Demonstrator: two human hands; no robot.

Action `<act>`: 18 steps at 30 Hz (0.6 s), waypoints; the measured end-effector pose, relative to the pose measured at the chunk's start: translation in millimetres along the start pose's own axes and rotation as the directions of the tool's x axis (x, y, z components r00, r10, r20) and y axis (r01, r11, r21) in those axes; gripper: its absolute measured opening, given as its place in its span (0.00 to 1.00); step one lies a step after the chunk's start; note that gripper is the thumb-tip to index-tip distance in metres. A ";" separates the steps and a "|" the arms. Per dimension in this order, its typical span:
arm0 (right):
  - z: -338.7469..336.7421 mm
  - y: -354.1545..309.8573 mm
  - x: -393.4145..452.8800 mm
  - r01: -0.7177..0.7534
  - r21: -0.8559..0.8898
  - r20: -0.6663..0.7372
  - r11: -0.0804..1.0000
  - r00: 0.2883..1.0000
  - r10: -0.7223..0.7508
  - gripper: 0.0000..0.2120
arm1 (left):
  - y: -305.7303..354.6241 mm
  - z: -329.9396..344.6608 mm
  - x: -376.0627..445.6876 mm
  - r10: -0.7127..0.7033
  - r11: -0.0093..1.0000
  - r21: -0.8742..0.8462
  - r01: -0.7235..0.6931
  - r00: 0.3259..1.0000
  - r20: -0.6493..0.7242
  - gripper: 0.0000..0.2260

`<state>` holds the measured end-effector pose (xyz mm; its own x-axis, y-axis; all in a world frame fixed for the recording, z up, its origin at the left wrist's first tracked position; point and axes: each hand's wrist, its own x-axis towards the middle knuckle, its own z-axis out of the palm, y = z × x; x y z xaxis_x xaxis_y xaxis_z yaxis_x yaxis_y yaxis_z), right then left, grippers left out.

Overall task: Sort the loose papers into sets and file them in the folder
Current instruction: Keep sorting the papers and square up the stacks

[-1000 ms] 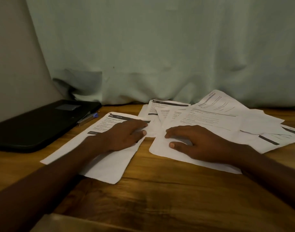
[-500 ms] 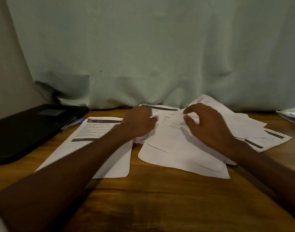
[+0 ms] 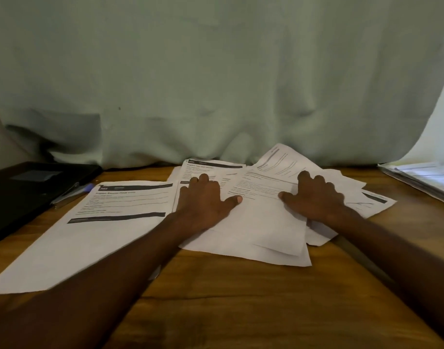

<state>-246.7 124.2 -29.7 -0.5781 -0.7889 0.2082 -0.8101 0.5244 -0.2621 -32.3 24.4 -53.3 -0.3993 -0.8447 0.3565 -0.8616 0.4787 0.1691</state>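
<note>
Nearest me the wooden desk (image 3: 228, 311) is bare; mid-frame my left hand (image 3: 203, 205) and right hand (image 3: 316, 200) lie on the loose papers (image 3: 261, 222), fingers spread and resting flat, gripping nothing. One printed sheet (image 3: 102, 222) sits apart at left. The black folder (image 3: 27, 187) waits closed at far left, a pen (image 3: 72, 193) beside it. Pressing and sliding could crease overlapping sheets or mix sets.

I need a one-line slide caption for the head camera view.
Both hands, left hand and right hand, rest on loose papers beside a black folder.
</note>
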 end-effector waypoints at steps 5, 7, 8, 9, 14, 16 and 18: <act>-0.2 5.9 5.6 0.000 0.312 -0.030 0.950 1.000 0.010 0.32 | 7.7 -0.1 -0.8 -0.029 1.000 0.013 0.028 0.998 0.051 0.37; -1.4 7.4 8.1 -0.038 0.471 -0.092 0.881 0.992 0.091 0.28 | 8.3 -0.2 -0.7 -0.060 0.997 -0.054 0.063 0.996 0.066 0.37; -2.5 8.8 10.5 -0.075 0.553 -0.092 0.830 0.984 0.151 0.28 | 7.7 0.4 -0.1 -0.074 0.994 -0.081 0.080 0.995 0.073 0.37; -3.0 10.7 14.3 -0.115 0.645 -0.064 0.755 0.977 0.204 0.28 | 7.1 0.9 0.5 -0.082 0.991 -0.103 0.089 0.994 0.075 0.38; -4.2 22.1 25.5 -0.239 0.925 0.180 0.295 0.960 0.215 0.25 | 8.2 4.3 -1.2 -0.117 0.960 -0.253 0.122 0.993 0.035 0.41; -6.0 22.8 26.6 -0.150 0.952 0.104 0.266 0.978 0.180 0.21 | 6.7 5.3 0.0 -0.120 0.930 -0.353 0.108 0.993 -0.011 0.43; -9.1 21.8 24.9 -0.117 0.976 0.093 0.183 0.987 0.133 0.17 | 3.1 -0.1 2.7 -0.171 0.830 -0.545 0.117 0.984 -0.050 0.44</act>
<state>-279.6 118.9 -21.7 -0.6688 -0.7388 0.0829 0.0142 -0.1241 -0.9922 -36.1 23.6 -51.8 -0.2299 -0.9012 0.3674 -0.5907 0.4293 0.6832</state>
